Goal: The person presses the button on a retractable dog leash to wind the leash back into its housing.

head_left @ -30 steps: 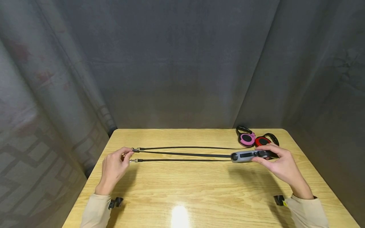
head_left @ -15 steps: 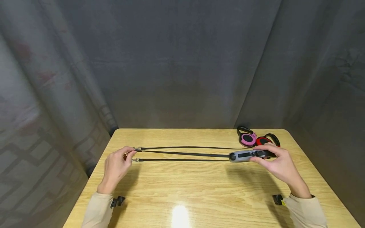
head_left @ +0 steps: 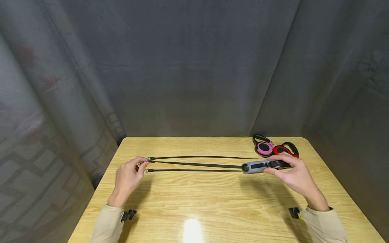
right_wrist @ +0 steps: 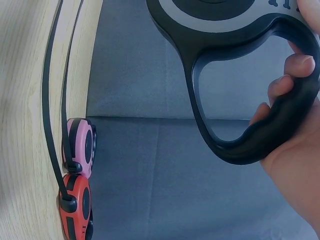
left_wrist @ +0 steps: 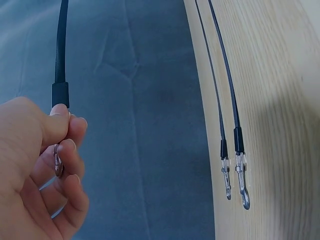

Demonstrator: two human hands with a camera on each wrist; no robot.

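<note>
I'm seeing a pink leash reel (head_left: 263,147) and a red leash reel (head_left: 281,150) lying side by side near the desk's (head_left: 212,202) far right corner. Their two black straps (head_left: 197,157) are stretching toward the left edge, ending in metal clips (left_wrist: 242,180). A grey curtain (head_left: 194,67) is hanging behind.

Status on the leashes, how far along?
Done: the pink leash and red leash lie at the table's far right, straps drawn out, end clips on the wood. In hand: the right hand grips the grey leash, the left hand pinches its clip, strap stretched between. Left: the grey one is not yet set down.
</note>
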